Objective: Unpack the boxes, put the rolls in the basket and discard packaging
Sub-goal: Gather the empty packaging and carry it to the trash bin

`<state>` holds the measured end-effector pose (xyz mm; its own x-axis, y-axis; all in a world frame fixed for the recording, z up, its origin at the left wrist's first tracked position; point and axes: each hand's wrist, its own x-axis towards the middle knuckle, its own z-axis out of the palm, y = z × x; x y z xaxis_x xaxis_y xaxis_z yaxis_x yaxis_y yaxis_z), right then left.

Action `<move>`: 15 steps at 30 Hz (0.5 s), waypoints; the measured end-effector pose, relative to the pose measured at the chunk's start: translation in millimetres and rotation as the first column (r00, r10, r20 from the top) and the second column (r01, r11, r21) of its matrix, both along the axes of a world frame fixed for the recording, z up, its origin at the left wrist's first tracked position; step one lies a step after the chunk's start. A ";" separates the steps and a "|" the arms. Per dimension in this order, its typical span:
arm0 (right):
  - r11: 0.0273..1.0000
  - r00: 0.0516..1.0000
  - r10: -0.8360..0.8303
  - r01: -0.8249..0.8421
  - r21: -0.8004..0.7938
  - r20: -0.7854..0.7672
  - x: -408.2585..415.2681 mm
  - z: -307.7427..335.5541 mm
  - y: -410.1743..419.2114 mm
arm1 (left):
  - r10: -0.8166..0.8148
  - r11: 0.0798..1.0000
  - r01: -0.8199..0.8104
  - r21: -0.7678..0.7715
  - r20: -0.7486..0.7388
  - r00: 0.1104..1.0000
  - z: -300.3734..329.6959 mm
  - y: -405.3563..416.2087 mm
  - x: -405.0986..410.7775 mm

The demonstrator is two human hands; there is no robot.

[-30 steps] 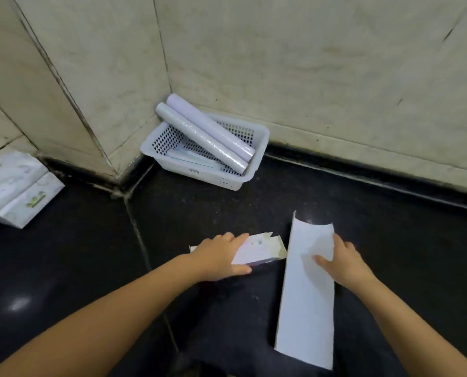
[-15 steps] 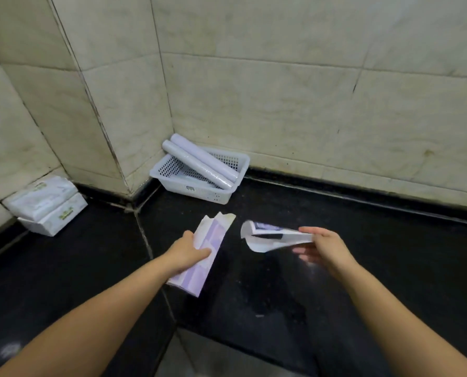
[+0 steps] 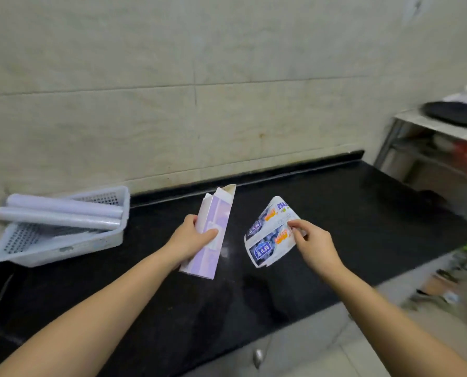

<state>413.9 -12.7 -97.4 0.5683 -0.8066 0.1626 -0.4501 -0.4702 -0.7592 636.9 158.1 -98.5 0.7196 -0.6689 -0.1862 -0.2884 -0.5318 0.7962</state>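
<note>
My left hand [image 3: 189,240] grips an empty purple-and-white box [image 3: 213,235], its torn top end pointing up and away, held above the black counter [image 3: 335,213]. My right hand [image 3: 312,242] pinches a curled printed cardboard sheet [image 3: 270,231] by its right edge, blue and orange labels facing me. A white perforated basket [image 3: 63,247] stands at the left against the wall. Two pale rolls [image 3: 61,213] lie across its top, sticking out past the left rim.
Tiled wall runs behind the counter. At the far right a metal rack [image 3: 438,148] carries a dark pan [image 3: 455,112]. Below the counter's front edge are a cabinet knob [image 3: 257,357] and, on the floor at the right, blurred clutter [image 3: 444,284].
Both hands lifted the box and the cardboard sheet off the counter and carried them rightward. The view swung right, so the basket now sits at the left and the tissue packs left the frame.
</note>
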 end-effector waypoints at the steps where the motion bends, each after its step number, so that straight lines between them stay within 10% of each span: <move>1: 0.998 0.998 -0.062 0.062 -0.005 -0.019 -24.5 -2.0 -2.4 | -0.067 0.998 0.067 0.004 -0.015 0.998 -2.2 -19.6 -15.6; 15: 0.663 0.660 -0.749 0.741 -0.110 -0.061 -434.3 9.3 7.7 | -0.805 0.592 0.804 -0.063 0.003 0.593 14.9 -231.4 -398.0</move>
<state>-20.4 -5.0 -88.1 -0.2024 -0.9553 0.2153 -0.7387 0.0046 -0.6741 238.9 -73.4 -83.6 -0.1202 -0.9827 -0.1412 -0.5592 -0.0505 0.8275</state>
